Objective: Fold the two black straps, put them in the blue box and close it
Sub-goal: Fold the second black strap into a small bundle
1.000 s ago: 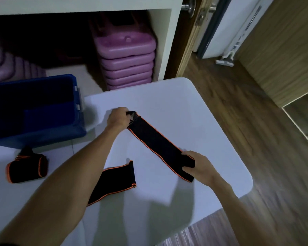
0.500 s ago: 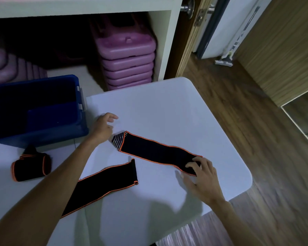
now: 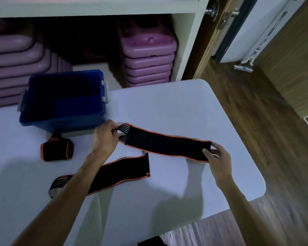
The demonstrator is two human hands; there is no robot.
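Purple plastic cases (image 3: 14,57) sit stacked in the shelf at far left, with a second purple stack (image 3: 148,64) further right. In front of them the blue box (image 3: 64,119) stands open on the white table (image 3: 167,107), empty as far as its dark inside shows, with no lid on it. Just in front of the box lies a rolled black bundle (image 3: 56,150) with orange edging, where it lay half a second ago.

Next comes the loose strap (image 3: 114,174), flat on the table and partly under the left forearm, its striped end toward the near left; it has not moved since the earlier frames.

The left hand (image 3: 105,139), which half a second ago hung open just off the cloth, now pinches the striped end of the held strap (image 3: 167,145) between thumb and curled fingers. That strap is stretched out lengthwise between both hands, close over the table to the right of the box; whether its middle touches the surface is unclear. A second ago it ran steeply from far left to near right; now it lies nearly level across the view.

The right hand (image 3: 219,157), earlier resting flat on the strap's other end, now grips that end, thumb on top and fingers curled beneath.

Wooden floor (image 3: 256,103) fills the right side.
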